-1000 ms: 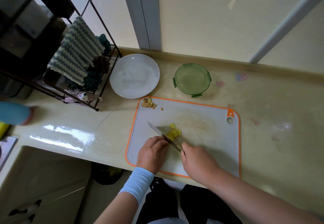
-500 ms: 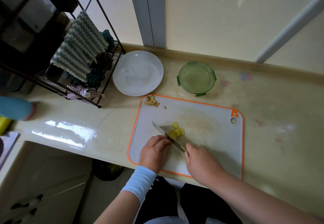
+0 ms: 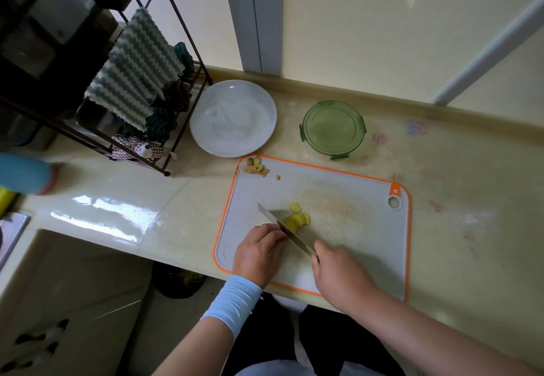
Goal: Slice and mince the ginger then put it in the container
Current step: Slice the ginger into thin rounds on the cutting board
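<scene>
R grip point(image 3: 338, 275) holds 1 knife point(image 3: 282, 228), L grip point(image 3: 259, 255) holds 1 ginger point(image 3: 295, 221) — 1 slice point(image 3: 295, 207) loose on board point(image 3: 353, 243).

glossy beige table point(image 3: 456, 213) under pale cream wall point(image 3: 368, 22)
dark wire rack point(image 3: 188, 32) with striped cloth point(image 3: 132, 66) at left; grey upright frame point(image 3: 259, 16) behind; bright glare point(image 3: 103, 213) on near-left surface

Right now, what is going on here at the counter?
A person is slicing ginger on the cutting board. The right hand holds the knife, and the left hand holds the ginger beside the blade. A few slices lie fanned next to the blade. The green container behind the board holds no ginger yet; a white plate sits beside it.
</scene>
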Available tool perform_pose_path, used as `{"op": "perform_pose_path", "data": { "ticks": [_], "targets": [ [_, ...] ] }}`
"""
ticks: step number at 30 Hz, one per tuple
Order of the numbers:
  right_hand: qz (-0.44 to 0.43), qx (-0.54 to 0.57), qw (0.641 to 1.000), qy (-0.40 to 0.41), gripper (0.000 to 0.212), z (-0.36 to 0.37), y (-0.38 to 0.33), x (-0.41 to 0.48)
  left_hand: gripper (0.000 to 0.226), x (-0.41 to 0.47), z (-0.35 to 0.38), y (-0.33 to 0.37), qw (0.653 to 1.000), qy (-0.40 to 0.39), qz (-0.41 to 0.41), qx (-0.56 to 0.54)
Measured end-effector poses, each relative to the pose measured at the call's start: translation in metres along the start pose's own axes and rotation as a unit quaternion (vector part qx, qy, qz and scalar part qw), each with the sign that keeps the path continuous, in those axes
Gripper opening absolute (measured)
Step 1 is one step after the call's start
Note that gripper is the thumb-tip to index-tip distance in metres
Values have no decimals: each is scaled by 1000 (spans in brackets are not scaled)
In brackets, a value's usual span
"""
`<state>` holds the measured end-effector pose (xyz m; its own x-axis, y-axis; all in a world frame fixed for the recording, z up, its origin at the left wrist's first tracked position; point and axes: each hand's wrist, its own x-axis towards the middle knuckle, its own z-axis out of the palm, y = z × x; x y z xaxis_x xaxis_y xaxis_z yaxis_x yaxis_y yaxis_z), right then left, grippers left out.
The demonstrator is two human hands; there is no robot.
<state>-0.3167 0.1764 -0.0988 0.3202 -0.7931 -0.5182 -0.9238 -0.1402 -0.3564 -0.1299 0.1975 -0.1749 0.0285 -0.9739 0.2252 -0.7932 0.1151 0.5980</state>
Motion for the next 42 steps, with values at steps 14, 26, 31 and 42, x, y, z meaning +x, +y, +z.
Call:
{"op": "perform_pose_path", "data": {
  "ticks": [14, 26, 31, 42],
  "targets": [
    [-1, 70, 997, 24, 19, 2, -17, 48, 15, 0, -3, 3, 999, 10, 39, 16],
    [-19, -21, 999, 44, 16, -15, -25, -8, 19, -4, -3, 3, 1000, 6, 12, 21],
    [-10, -36, 999, 23, 12, -17, -23, -15, 18, -3, -3, 4, 1000, 7, 14, 19],
    [-10, -41, 999, 11, 12, -22, -22, -16, 16, -4, -2, 1, 1000, 0, 10, 10]
  ]
}}
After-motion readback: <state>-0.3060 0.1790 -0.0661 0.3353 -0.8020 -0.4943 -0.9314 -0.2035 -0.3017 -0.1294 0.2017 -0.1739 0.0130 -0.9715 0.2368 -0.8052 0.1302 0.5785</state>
